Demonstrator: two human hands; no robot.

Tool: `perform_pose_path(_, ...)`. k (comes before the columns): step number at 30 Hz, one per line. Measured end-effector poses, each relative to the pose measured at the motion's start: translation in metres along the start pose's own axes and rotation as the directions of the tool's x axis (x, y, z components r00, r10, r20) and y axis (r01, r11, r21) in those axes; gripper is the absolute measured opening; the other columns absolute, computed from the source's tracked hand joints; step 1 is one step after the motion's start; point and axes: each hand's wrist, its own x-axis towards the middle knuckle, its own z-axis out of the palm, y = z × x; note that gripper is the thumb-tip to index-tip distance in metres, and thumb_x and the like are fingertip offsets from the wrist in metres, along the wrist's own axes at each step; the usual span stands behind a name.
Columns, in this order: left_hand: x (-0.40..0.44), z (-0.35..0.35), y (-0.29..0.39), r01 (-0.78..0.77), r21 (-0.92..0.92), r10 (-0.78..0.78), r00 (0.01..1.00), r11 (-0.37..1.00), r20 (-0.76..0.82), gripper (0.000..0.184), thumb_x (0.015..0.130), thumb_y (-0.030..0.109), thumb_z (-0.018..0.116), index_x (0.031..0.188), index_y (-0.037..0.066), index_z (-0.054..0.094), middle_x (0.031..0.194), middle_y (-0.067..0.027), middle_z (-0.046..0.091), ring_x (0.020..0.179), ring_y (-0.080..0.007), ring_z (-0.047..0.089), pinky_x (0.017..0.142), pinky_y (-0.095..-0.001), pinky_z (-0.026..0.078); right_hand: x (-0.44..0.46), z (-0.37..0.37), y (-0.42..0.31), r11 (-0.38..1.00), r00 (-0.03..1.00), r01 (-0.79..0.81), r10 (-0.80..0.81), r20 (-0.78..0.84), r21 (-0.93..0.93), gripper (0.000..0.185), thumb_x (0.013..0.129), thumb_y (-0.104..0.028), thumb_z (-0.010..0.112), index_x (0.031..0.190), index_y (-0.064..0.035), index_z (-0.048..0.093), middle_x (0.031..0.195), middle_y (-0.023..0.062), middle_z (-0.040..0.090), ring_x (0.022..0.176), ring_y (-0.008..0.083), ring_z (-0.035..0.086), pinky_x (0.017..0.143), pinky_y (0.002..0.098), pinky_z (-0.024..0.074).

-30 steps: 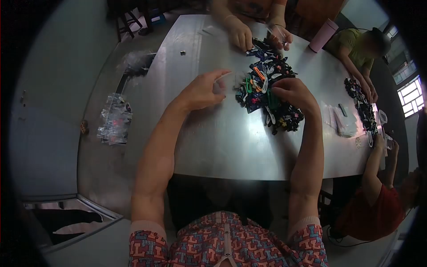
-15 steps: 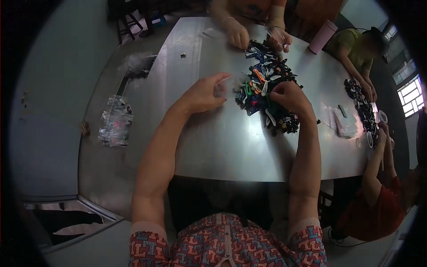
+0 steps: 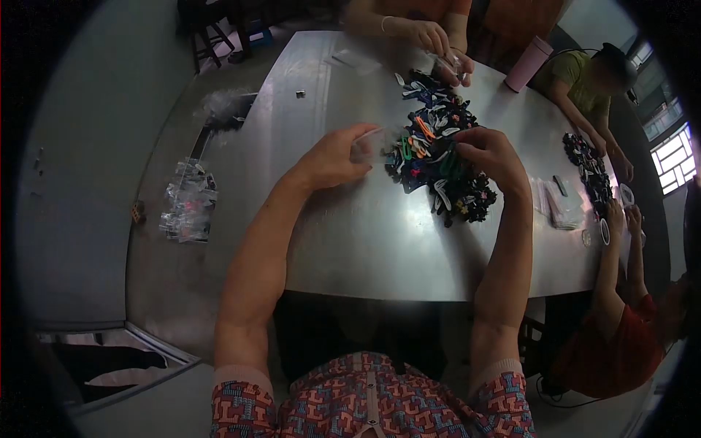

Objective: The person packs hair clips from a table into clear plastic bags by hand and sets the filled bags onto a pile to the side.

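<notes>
A heap of mixed hair clips (image 3: 431, 139), mostly dark with white, green and orange ones, lies on the metal table (image 3: 350, 248). At its left, my left hand (image 3: 337, 157) is closed on a clear plastic bag (image 3: 374, 144), held between thumb and fingers. My right hand (image 3: 493, 157) is over the heap's right side, thumb and forefinger close together at some dark clips. Whether anything is pinched there is too small to tell. An orange clip (image 3: 424, 127) and a green clip (image 3: 406, 148) lie between the hands.
Across the table a person's hands (image 3: 445, 55) hold a clear bag. A pink bottle (image 3: 527, 64) stands at the back right. Plastic bags (image 3: 562, 204) lie right of my arm. Two more people work at another clip pile (image 3: 590, 171). Filled bags (image 3: 188, 201) are at the left.
My right hand has lifted slightly and shifted right over the heap. My left hand keeps the bag in about the same place. The person opposite has brought both hands together at their bag.
</notes>
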Motion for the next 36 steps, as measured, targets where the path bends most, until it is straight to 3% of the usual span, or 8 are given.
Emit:
perform_pose_path(2,0.002,0.002,-0.006,-0.11,-0.005,0.11,0.993,0.994,-0.047,0.067,0.074,0.008,0.07,0.139,0.007,0.054,0.1,-0.0076,0.064,0.09,-0.0203,0.064,0.088,-0.034,0.052,-0.002,-0.003,-0.004,0.997,0.999,0.02,-0.017,-0.03,0.074,0.023,0.088,-0.015,0.067,0.105,-0.0003,0.072,0.083,0.0018,0.069,0.069,0.0082,0.061,0.061,0.0224,0.0487)
perform_pose_path(4,0.002,0.001,-0.006,-0.121,-0.002,0.121,0.992,0.993,-0.044,0.067,0.074,0.008,0.07,0.139,0.007,0.054,0.1,-0.0075,0.064,0.09,-0.0197,0.063,0.087,-0.0338,0.052,-0.005,-0.007,-0.005,0.974,0.999,0.026,-0.031,0.017,0.224,0.021,0.091,-0.014,0.067,0.107,-0.0017,0.072,0.083,-0.0004,0.068,0.068,0.0058,0.059,0.058,0.0216,0.0468)
perform_pose_path(18,-0.001,0.0,0.004,-0.069,0.01,0.07,0.996,0.998,-0.047,0.067,0.077,0.006,0.072,0.14,0.007,0.053,0.105,-0.0097,0.065,0.091,-0.0192,0.064,0.085,-0.032,0.052,0.009,0.006,0.007,0.99,0.998,-0.046,0.05,-0.025,0.134,0.019,0.091,-0.016,0.07,0.104,-0.0026,0.073,0.081,-0.0003,0.069,0.064,0.006,0.061,0.057,0.0201,0.0485)
perform_pose_path(20,-0.001,-0.001,0.009,0.036,-0.014,-0.035,0.999,0.999,0.025,0.069,0.08,-0.001,0.071,0.145,0.004,0.047,0.123,-0.0041,0.057,0.11,-0.0172,0.056,0.1,-0.0322,0.05,0.009,0.007,0.009,0.991,0.996,-0.055,0.063,-0.066,0.123,0.021,0.09,-0.015,0.07,0.106,-0.0009,0.073,0.082,0.002,0.07,0.065,0.0077,0.063,0.058,0.0219,0.051)
perform_pose_path(26,0.0,-0.002,0.007,0.038,-0.023,-0.037,0.998,0.999,0.04,0.07,0.08,0.0,0.071,0.145,0.005,0.047,0.13,-0.0038,0.056,0.113,-0.0191,0.056,0.103,-0.034,0.049,0.007,0.005,0.009,0.964,0.988,0.043,-0.003,-0.153,0.261,0.023,0.091,-0.014,0.07,0.106,0.0026,0.071,0.083,0.0048,0.071,0.067,0.0086,0.063,0.059,0.0206,0.0504)
perform_pose_path(29,-0.001,-0.001,0.011,0.075,-0.03,-0.073,0.997,0.997,0.038,0.07,0.08,0.0,0.071,0.145,0.006,0.046,0.133,-0.0043,0.055,0.117,-0.0204,0.056,0.104,-0.0344,0.049,0.004,-0.002,0.004,0.978,0.992,0.011,0.015,-0.121,0.209,0.024,0.092,-0.016,0.068,0.106,0.0029,0.071,0.084,0.0052,0.07,0.068,0.0087,0.063,0.059,0.02,0.049)
perform_pose_path(31,0.0,-0.001,0.007,0.052,-0.033,-0.051,0.998,0.998,0.037,0.07,0.08,0.0,0.07,0.146,0.006,0.046,0.134,-0.0049,0.055,0.118,-0.021,0.055,0.104,-0.0347,0.048,0.003,-0.008,0.007,0.935,0.998,0.03,-0.01,-0.061,0.353,0.025,0.09,-0.016,0.067,0.107,0.0016,0.07,0.085,0.0048,0.07,0.071,0.0081,0.063,0.06,0.0197,0.0473)
perform_pose_path(36,0.0,-0.001,0.006,0.035,-0.019,-0.034,0.999,0.999,0.038,0.07,0.08,0.0,0.07,0.146,0.006,0.046,0.132,-0.0067,0.055,0.121,-0.0219,0.055,0.105,-0.0357,0.048,0.005,-0.011,0.018,0.999,0.999,0.024,-0.026,0.047,0.023,0.026,0.088,-0.017,0.066,0.105,0.002,0.071,0.083,0.0027,0.068,0.072,0.0083,0.06,0.063,0.0229,0.0478)
